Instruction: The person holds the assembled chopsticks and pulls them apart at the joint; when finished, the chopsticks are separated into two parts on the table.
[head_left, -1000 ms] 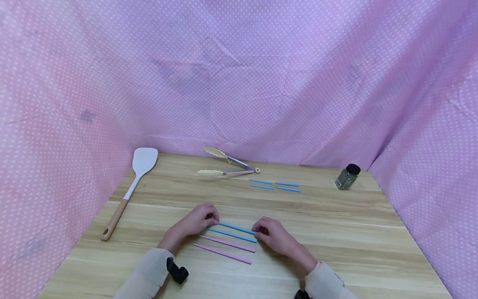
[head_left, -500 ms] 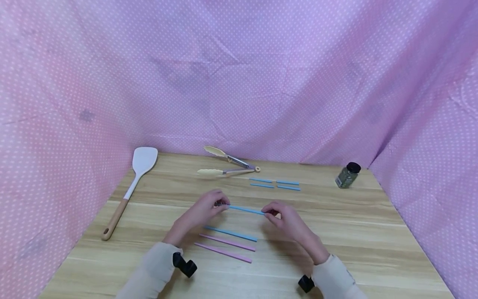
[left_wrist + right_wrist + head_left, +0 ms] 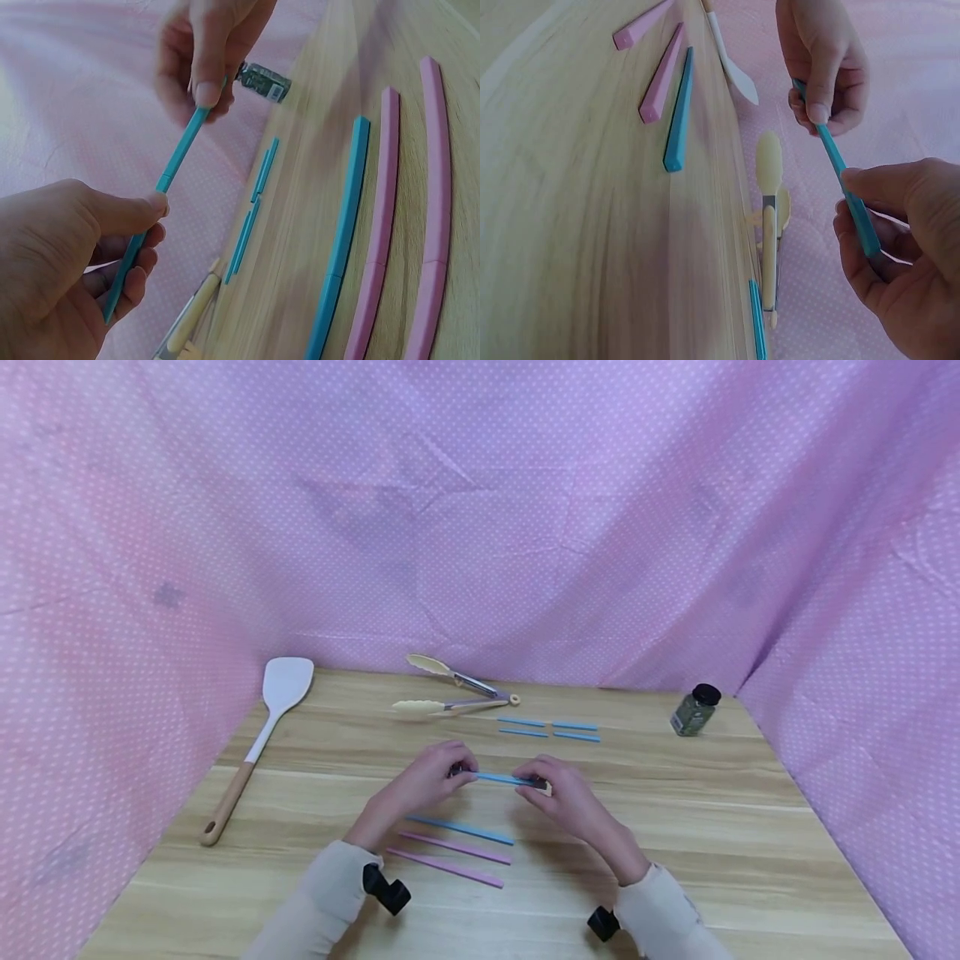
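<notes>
Well short of the tongs [image 3: 769, 225], two pink sticks [image 3: 436, 187] and then a blue stick [image 3: 346, 225] lie on the table [image 3: 675, 827]; closer to the tongs, the held stick [image 3: 178, 154] is raised, pinched between thumb and curled fingers by the left hand [image 3: 426, 777] and the right hand [image 3: 564, 793] alike; just short of the tongs' right end lie four blue pieces [image 3: 575, 726]. Well right of the tongs stands the bottle [image 3: 693, 714], well left lies the spatula [image 3: 262, 739]; behind the tongs hangs cloth [image 3: 480, 527].

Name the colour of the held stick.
The held stick is turquoise, clearest in the left wrist view.
</notes>
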`<state>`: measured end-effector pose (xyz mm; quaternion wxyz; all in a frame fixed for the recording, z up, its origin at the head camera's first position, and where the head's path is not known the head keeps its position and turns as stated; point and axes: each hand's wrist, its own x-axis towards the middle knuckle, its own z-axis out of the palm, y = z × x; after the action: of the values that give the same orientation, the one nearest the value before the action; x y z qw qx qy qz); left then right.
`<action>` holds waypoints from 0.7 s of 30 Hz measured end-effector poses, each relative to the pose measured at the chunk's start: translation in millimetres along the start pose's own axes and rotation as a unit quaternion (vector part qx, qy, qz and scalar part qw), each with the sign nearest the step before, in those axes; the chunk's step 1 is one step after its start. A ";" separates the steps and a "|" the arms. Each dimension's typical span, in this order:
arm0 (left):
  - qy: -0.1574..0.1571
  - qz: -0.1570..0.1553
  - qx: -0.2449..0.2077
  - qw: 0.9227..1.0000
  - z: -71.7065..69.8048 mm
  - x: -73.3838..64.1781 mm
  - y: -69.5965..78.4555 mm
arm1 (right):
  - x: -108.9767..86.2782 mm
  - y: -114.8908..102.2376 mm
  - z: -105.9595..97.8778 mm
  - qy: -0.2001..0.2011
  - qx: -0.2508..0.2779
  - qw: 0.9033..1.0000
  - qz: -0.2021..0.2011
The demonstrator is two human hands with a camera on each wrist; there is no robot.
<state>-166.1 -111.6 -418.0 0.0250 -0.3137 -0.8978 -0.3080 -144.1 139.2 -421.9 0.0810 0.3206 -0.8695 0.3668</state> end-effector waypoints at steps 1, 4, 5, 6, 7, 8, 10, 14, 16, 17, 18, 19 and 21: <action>-0.002 0.000 0.000 1.000 0.1 0.7 0.5 | 1.9 -1.0 1.8 -0.001 -0.005 1.000 -0.001; -0.005 -0.003 -0.002 1.000 0.3 1.9 1.8 | 7.2 -3.8 7.0 -0.001 -0.019 1.000 0.001; -0.006 -0.003 -0.002 1.000 0.5 2.2 2.1 | 8.7 -4.7 8.5 -0.001 -0.021 1.000 0.003; -0.006 -0.003 -0.002 1.000 0.4 2.3 2.7 | 9.9 -5.5 9.9 -0.001 -0.023 1.000 0.005; -0.007 -0.004 -0.002 1.000 0.3 2.4 3.1 | 10.9 -6.1 11.0 -0.001 -0.025 1.000 0.008; -0.007 -0.004 -0.004 1.000 0.5 2.4 3.3 | 11.4 -6.6 12.0 0.000 -0.025 1.000 0.012; -0.011 -0.008 -0.007 1.000 0.6 2.4 3.5 | 12.1 -7.3 13.3 0.001 -0.024 1.000 0.018; -0.025 -0.019 -0.015 0.999 -0.2 2.4 3.7 | 12.4 -8.4 13.4 0.000 -0.021 0.999 0.024; -0.033 -0.021 -0.018 0.999 -0.9 2.7 3.9 | 12.4 -9.0 12.6 -0.003 -0.019 1.000 0.024; -0.036 -0.019 -0.017 0.999 -1.3 3.1 3.9 | 12.4 -9.2 12.1 -0.003 -0.018 1.000 0.023; -0.039 -0.015 -0.017 0.999 -1.5 3.6 3.9 | 12.5 -9.3 11.6 -0.005 -0.017 1.000 0.022; -0.042 -0.012 -0.015 0.999 -1.7 4.3 3.8 | 12.7 -9.3 11.1 -0.005 -0.018 1.000 0.020; -0.046 -0.006 -0.012 0.999 -2.0 5.4 3.4 | 13.2 -9.1 10.0 -0.007 -0.018 1.000 0.018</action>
<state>-168.8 -107.7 -413.3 -0.0216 -0.3226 -0.8960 -0.3045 -147.8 121.0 -418.8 0.0741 0.3062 -0.8821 0.3501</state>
